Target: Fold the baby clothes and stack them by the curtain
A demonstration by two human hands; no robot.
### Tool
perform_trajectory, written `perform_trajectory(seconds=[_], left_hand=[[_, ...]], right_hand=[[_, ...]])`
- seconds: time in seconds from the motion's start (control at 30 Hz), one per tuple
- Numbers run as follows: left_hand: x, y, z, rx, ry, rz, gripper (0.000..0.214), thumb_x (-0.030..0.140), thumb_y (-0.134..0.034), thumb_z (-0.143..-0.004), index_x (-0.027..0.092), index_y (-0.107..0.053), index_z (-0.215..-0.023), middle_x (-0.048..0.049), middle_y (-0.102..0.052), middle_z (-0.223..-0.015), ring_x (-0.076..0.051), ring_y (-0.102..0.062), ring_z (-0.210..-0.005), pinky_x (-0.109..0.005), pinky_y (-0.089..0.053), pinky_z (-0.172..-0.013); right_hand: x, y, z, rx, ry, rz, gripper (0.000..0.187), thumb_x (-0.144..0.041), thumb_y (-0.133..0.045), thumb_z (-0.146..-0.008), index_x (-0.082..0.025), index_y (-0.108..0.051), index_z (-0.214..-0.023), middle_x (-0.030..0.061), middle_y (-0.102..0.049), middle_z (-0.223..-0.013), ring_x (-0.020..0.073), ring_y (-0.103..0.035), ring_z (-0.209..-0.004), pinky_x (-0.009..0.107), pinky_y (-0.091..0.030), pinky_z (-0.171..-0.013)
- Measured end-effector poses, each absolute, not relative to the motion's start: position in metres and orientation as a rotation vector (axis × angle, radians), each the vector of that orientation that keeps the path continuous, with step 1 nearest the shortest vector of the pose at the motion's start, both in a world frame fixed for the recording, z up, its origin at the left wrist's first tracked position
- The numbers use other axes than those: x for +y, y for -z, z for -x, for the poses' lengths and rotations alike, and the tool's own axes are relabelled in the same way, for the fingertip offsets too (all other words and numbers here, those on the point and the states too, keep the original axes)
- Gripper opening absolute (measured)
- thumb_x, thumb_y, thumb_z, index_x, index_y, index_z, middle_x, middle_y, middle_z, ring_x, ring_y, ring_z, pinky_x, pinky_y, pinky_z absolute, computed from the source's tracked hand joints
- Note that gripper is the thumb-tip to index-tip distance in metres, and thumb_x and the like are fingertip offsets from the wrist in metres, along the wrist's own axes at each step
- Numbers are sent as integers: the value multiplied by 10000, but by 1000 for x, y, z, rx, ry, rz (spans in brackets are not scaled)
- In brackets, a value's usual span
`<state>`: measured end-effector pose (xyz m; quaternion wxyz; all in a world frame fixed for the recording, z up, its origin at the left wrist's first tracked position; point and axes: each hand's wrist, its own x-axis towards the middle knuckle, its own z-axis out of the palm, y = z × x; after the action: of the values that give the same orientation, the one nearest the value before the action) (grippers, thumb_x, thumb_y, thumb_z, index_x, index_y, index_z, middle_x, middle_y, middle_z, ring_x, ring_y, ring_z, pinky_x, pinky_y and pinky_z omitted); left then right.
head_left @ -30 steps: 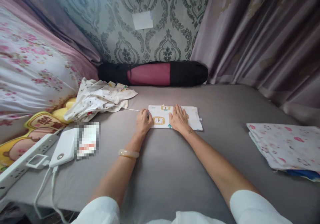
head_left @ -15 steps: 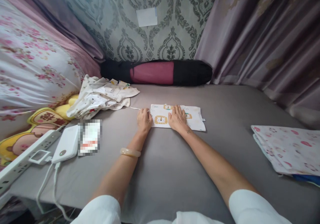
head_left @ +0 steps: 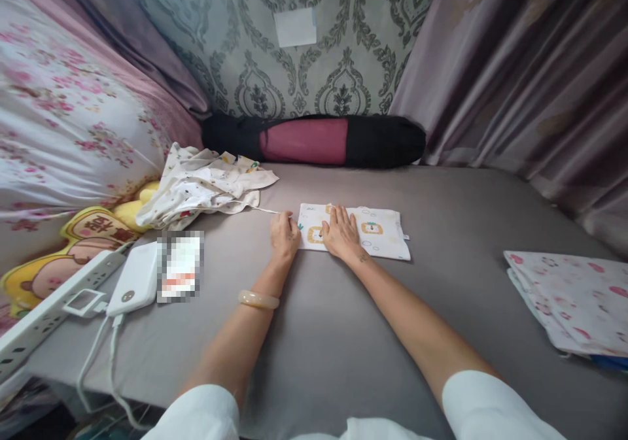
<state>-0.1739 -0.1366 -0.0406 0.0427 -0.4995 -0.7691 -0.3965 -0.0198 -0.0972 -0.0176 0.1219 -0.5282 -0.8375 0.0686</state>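
A folded white cloth [head_left: 387, 234] printed with yellow lion faces lies flat on the grey sheet. On its left half my right hand [head_left: 341, 234] rests palm down, fingers stretched out. My left hand [head_left: 284, 236] is at the cloth's left edge with its fingers curled; what they pinch is hidden. A thin white cord [head_left: 265, 210] runs from the crumpled pile of printed white clothes [head_left: 201, 188] toward the fingertips of my left hand. A pale bangle [head_left: 258, 299] circles my left wrist.
A black and maroon roll-shaped bag [head_left: 304, 142] lies along the wall. At left are a power strip [head_left: 53, 303], a white power bank [head_left: 135, 280] with cables, and a yellow cartoon cushion [head_left: 73, 257]. Folded pink-patterned cloth [head_left: 579, 303] lies at right.
My right hand has slid left across the folded cloth, uncovering the lion print on its right. My left hand stays at the left edge. The camera view has shifted slightly.
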Motion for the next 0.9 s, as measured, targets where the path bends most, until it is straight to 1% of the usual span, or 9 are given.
perform_trajectory(seconds=[0.17, 0.3, 0.57, 0.73, 0.9], left_hand=[[-135, 42, 177, -2342, 1264, 1500, 248, 91, -425, -835, 172, -612, -976, -116, -640, -935, -256, -584, -982, -397, -463, -924], [-136, 41, 178, -2367, 1256, 1492, 252, 89, -421, -834, 160, -611, -983, -127, -647, -939, -259, -587, -971, -399, -463, -923], [-136, 39, 177, -2387, 1320, 1463, 246, 109, -411, -843, 166, -610, -976, -130, -657, -953, -261, -597, -982, -414, -463, -932], [-135, 37, 177, -2358, 1369, 1435, 232, 146, -397, -880, 153, -611, -968, -144, -659, -962, -255, -606, -978, -402, -462, -933], [-135, 38, 178, -2355, 1396, 1418, 243, 167, -371, -901, 176, -604, -967, -130, -663, -962, -251, -607, -973, -407, -460, -924]], right_hand=[[-95, 17, 35, -2447, -208, 1481, 606, -343, -282, -1002, 11, -325, -1492, 190, -277, -1579, 291, -200, -1470, 434, -98, -1192], [-94, 21, 44, -2452, -209, 1460, 616, -359, -269, -1009, 33, -339, -1479, 204, -297, -1566, 294, -204, -1469, 447, -80, -1195], [-95, 21, 45, -2450, -220, 1467, 608, -348, -271, -1008, 33, -345, -1476, 204, -305, -1563, 296, -208, -1468, 456, -85, -1193], [-98, 19, 60, -2463, -258, 1383, 606, -347, -287, -1005, 23, -341, -1481, 203, -293, -1568, 300, -217, -1465, 453, -109, -1188], [-101, 25, 68, -2447, -213, 1340, 590, -329, -316, -997, 29, -374, -1463, 210, -350, -1540, 299, -264, -1447, 433, -102, -1190]])
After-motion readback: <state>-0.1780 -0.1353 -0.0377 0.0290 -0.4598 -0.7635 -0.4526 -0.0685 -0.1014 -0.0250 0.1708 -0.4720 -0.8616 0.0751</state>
